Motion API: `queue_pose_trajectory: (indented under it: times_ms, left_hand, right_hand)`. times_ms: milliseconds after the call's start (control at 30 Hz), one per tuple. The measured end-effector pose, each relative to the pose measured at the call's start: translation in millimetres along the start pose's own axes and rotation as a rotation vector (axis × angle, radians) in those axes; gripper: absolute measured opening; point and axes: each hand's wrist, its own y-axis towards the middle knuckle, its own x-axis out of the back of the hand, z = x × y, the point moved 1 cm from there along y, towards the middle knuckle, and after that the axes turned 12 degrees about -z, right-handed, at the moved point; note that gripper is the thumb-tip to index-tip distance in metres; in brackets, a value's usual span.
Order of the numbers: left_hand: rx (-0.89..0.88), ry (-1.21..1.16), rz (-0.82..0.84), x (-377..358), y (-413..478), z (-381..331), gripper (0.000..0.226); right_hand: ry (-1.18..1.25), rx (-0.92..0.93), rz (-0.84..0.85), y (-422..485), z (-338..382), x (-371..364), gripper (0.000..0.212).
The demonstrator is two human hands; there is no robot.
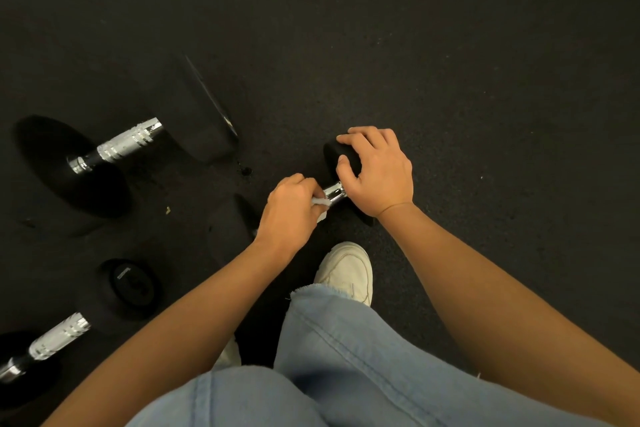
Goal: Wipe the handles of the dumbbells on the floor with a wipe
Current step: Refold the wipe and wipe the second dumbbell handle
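Wipe [320, 202] lies mostly hidden in left hand [291, 210], right hand [379, 173] half-covering dumbbell [333, 191].

Left hand [292, 210] pinches a wipe [320, 202] against the handle [334, 191] of the small dumbbell [331, 158] that right hand [379, 172] grips.

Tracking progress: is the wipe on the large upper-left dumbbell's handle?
No, the left hand holds the wipe on the small dumbbell gripped by the right hand.
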Motion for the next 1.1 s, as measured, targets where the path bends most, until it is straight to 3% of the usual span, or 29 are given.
queue_pose_trajectory:
  times_ms: [300, 700, 833, 1100]
  left_hand:
    - [0.124, -0.103, -0.039, -1.4, 2.3, 1.9, 0.023]
    - [0.093, -0.113, 0.033, 0.5, 11.6, -1.6, 0.029]
    - [0.123, -0.112, 0.086, 3.1, 12.8, 4.5, 0.029]
    - [0.019, -0.096, 0.199, 2.7, 24.0, -0.3, 0.032]
  right_hand:
    - [0.005, -0.006, 0.005, 0.0, 0.2, 0.2, 0.034]
    - [0.026, -0.007, -0.008, -2.4, -3.3, -1.6, 0.038]
    - [0.107, -0.065, -0.036, -2.0, -5.2, -3.8, 0.038]
    - [0.180, -0.184, -0.068, -0.8, -6.3, -3.2, 0.038]
